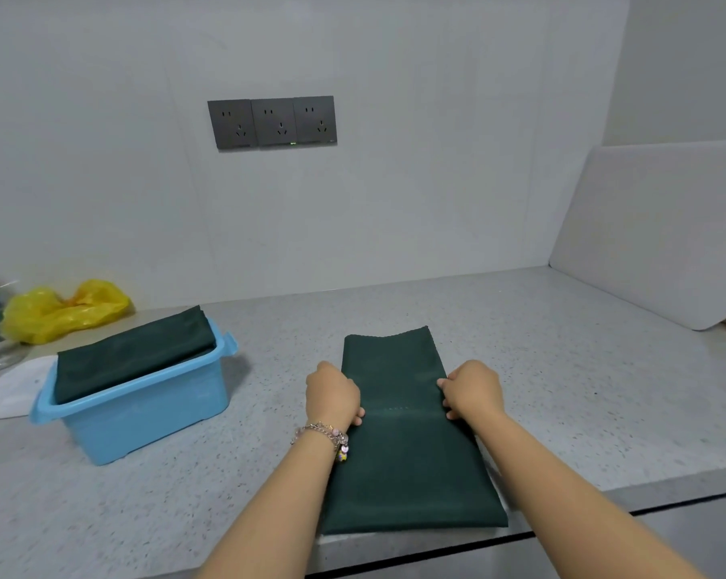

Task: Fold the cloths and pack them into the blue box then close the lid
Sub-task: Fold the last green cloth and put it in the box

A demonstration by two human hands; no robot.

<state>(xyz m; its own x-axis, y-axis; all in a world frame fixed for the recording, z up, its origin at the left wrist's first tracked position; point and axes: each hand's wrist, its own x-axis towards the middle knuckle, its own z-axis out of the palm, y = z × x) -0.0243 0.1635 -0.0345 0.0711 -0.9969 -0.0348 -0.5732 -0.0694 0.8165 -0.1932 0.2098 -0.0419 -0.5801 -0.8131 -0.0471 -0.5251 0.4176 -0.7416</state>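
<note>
while a long dark green cloth lies folded in a narrow strip on the counter, its near end almost at the counter's front edge, two bare hands grip it at mid-length. the left hand, with a bracelet at the wrist, has its fingers curled onto the cloth's left edge; the right hand pinches the right edge with curled fingers. bare counter lies to the right of the cloth and beyond it. to the left, well apart, the blue box stands open, holding a folded dark green cloth in the box that rises above its rim. behind the box sits a yellow plastic bag. a white board leans at the right. three dark sockets sit on the pale wall.
</note>
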